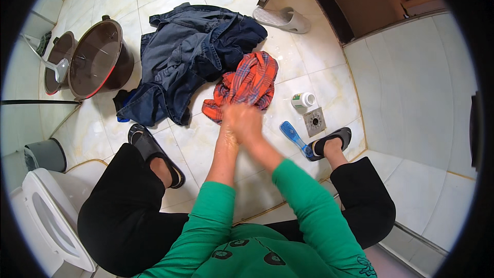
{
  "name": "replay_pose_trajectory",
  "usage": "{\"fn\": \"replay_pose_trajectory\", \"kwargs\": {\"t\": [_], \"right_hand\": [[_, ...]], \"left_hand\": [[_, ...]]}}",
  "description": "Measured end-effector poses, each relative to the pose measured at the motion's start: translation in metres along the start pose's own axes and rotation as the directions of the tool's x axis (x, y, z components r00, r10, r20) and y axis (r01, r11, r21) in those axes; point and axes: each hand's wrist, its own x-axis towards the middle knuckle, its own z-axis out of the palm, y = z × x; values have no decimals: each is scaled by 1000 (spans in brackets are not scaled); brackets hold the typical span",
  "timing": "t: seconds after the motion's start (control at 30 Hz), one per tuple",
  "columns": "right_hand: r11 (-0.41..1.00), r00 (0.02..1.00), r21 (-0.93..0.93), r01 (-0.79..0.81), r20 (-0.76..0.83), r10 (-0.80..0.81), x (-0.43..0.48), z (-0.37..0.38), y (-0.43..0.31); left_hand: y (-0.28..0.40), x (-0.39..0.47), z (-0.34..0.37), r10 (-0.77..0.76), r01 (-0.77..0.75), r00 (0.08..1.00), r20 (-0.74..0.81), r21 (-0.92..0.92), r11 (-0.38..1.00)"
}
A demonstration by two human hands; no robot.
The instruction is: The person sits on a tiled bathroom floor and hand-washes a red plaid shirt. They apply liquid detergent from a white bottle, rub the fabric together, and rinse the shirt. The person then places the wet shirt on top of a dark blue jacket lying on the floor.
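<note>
Both my hands are close together at the near edge of a bunched red plaid cloth (256,73) on the tiled floor. My left hand (230,117) and my right hand (249,119) overlap and are blurred, so their fingers and exact hold cannot be made out. The red cloth lies against a heap of dark blue denim clothing (181,58). To the right of my hands are a blue-handled brush (292,133), its far end by my slipper, and a white plastic jar (303,100) lying on its side.
Two brown buckets (123,65) stand at the left, with a shower head (61,70) over the smaller one. A metal floor drain (314,122) lies beyond my right slipper (332,143). A grey slipper (283,19) is by the doorway. A toilet (50,220) and grey bin (46,155) stand left.
</note>
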Motion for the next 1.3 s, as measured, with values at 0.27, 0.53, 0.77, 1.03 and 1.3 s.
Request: {"fn": "replay_pose_trajectory", "kwargs": {"t": [0.27, 0.53, 0.77, 1.03, 1.3], "right_hand": [[928, 944, 172, -331, 38, 329, 15, -17, 32], [984, 988, 92, 150, -50, -146, -21, -51, -21], [717, 858, 486, -499, 164, 486, 18, -2, 97], [-402, 815, 781, -477, 564, 129, -13, -79, 73], [-186, 883, 897, -402, 433, 179, 13, -91, 58]], "left_hand": [[-18, 8, -2, 155, -149, 954, -258, 43, 988], [1, -6, -3, 47, -46, 999, -21, 48, 998], [7, 8, 39, 307, -255, 925, -224, 235, 938], [17, -13, 48, 370, -388, 912, -175, -84, 918], [19, -7, 38, 301, -352, 933, -196, -333, 875]]}}
